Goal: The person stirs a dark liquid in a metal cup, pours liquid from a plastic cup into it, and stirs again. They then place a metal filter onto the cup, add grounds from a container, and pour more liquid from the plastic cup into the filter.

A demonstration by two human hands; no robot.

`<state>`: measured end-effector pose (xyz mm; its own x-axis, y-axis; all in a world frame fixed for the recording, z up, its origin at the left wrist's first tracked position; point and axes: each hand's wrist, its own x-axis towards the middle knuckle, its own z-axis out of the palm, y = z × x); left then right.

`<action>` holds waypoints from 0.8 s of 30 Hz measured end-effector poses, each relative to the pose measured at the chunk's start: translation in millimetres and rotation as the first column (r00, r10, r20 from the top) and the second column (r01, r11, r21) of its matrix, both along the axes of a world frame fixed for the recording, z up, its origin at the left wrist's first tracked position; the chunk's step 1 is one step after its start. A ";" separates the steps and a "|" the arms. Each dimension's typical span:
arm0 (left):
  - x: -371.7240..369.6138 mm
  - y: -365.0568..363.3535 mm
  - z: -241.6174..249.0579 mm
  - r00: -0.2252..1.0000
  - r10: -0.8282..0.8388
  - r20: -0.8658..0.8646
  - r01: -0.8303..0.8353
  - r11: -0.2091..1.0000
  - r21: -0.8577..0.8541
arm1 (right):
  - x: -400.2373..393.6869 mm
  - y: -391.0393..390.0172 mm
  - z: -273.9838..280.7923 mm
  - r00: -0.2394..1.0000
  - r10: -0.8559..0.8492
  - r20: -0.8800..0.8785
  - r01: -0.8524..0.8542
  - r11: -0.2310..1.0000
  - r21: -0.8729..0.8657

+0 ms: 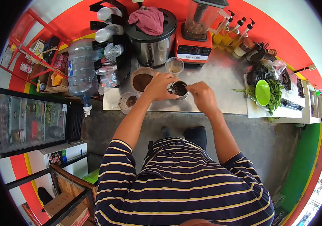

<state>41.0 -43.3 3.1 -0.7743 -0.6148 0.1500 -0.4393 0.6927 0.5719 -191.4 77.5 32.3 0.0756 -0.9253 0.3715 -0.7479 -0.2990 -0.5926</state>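
Note:
Near the front edge of the steel counter, my left hand [161,87] grips a small metal cup [182,97] from its left side. Something dark shows inside the cup. My right hand [202,96] is closed in a pinch at the cup's right rim; what its fingers hold is too small to make out. Just left of my left hand stands a round tub [142,81] of brown powder. A clear container [125,103] with a little brown stuff in it sits at the counter's front edge. Behind the cup is a clear plastic cup [175,66].
At the back of the steel counter [221,100] stand a large steel pot [153,51] with a pink cloth [146,19] on its lid, a red blender [193,49] and pump bottles [230,35]. Leafy greens and a green bowl [262,92] lie right. A water jug [82,66] stands left.

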 end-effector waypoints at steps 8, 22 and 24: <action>-0.2 0.6 2.2 1.000 -0.019 -0.002 0.019 1.000 -0.006 | 19.9 15.7 10.8 0.996 0.012 -0.085 -0.016 0.999 -0.050; 0.6 -1.0 6.4 1.000 -0.030 -0.005 0.030 0.999 0.030 | 28.3 33.7 -1.8 0.995 0.058 -0.085 -0.064 0.996 -0.069; -0.1 -2.0 5.2 1.000 -0.028 0.015 0.027 0.999 0.041 | 24.5 35.9 2.6 0.998 0.029 -0.053 -0.031 0.999 -0.037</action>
